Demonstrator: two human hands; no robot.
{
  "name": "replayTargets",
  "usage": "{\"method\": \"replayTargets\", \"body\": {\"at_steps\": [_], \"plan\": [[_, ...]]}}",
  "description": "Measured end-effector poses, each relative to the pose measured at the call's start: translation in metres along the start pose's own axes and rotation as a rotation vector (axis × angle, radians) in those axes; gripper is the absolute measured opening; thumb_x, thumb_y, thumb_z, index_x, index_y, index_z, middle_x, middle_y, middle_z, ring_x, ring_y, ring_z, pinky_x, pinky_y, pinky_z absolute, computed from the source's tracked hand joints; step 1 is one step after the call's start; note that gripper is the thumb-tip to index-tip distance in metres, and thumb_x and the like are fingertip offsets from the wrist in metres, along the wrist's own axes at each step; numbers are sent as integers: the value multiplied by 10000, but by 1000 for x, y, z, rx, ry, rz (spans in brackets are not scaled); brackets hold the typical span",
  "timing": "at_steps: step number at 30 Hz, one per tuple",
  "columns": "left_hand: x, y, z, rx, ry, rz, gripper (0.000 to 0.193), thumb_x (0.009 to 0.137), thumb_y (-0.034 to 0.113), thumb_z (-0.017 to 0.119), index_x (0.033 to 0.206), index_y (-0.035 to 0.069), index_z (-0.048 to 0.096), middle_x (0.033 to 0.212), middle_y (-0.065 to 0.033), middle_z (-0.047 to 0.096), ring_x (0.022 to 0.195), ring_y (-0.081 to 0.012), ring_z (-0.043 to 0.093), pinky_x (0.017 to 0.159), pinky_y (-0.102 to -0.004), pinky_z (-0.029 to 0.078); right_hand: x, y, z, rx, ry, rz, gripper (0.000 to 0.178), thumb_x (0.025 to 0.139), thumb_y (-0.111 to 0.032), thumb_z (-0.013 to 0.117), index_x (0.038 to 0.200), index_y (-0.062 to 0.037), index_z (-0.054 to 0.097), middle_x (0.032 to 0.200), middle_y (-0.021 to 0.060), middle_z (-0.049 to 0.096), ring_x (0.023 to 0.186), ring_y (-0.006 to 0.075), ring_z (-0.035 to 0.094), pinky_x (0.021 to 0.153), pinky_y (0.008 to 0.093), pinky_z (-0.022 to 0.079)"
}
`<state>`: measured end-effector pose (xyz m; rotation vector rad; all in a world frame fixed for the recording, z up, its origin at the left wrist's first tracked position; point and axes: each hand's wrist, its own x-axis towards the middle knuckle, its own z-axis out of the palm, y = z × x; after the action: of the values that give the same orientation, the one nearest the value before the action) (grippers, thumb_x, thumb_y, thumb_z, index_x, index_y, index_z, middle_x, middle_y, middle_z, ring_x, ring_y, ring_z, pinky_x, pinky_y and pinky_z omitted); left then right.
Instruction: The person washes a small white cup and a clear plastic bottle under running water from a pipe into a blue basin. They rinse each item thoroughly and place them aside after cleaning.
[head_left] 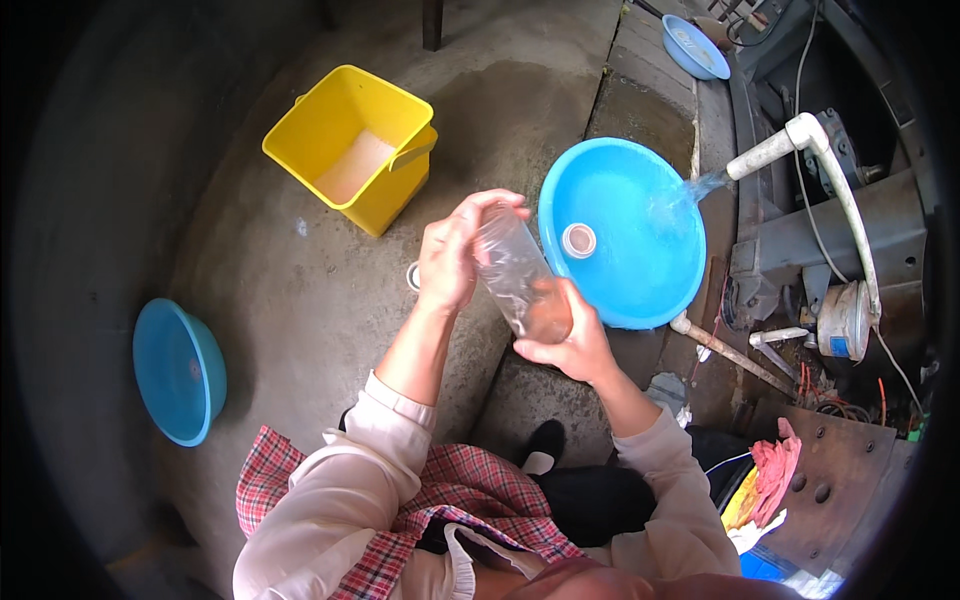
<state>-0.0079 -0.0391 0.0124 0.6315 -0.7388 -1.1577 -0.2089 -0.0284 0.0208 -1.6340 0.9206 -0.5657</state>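
Between my two hands is a clear plastic jar (512, 268), tilted, its upper end toward the far left. My left hand (455, 252) is closed around that upper end, fingers curled over it. My right hand (572, 335) grips the lower end with the thumb along its side. I cannot tell which end is the mouth. Just right of the jar stands a large blue basin (625, 318) of water. A round pale lid (579, 240) lies in it. Water pours into the basin from a white pipe (765, 157). Partly hidden behind my left wrist is a small white ring-shaped thing (413, 276).
A yellow bucket (388, 195) with pale contents stands at the far left. Another blue basin (205, 375) leans at the left. Machinery (850, 230) with pipes and cables lines the right side. Pink and yellow cloths (770, 475) lie lower right; a small blue basin (694, 48) sits far right.
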Motion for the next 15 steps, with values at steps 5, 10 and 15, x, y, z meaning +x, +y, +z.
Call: {"method": "replayTargets", "body": {"at_steps": [5, 10, 15], "plan": [[6, 5, -11, -66, -274, 61, 387, 991, 321, 469, 781, 17, 584, 1321, -224, 500, 1209, -290, 499, 1015, -425, 392, 2, -7, -12, 789, -388, 361, 709, 637, -60, 811, 1245, -21, 448, 1001, 88, 619, 924, 131, 603, 793, 309, 503], [2, 9, -22, 7, -246, 13, 365, 984, 314, 491, 820, 6, 596, 1294, -207, 527, 1180, -258, 516, 966, -392, 424, 0, -13, -1, -49, 71, -52, 690, 653, -129, 823, 1208, 13, 439, 1026, 102, 608, 920, 208, 607, 821, 351, 492], [-1, 20, -18, 158, -273, -54, 392, 976, 320, 505, 1066, -37, 639, 1271, -156, 556, 1031, -183, 579, 792, -308, 470, -2, -13, -7, 233, -111, 39, 686, 640, -139, 830, 1190, -2, 443, 991, 99, 613, 921, 187, 597, 832, 346, 482]]}}
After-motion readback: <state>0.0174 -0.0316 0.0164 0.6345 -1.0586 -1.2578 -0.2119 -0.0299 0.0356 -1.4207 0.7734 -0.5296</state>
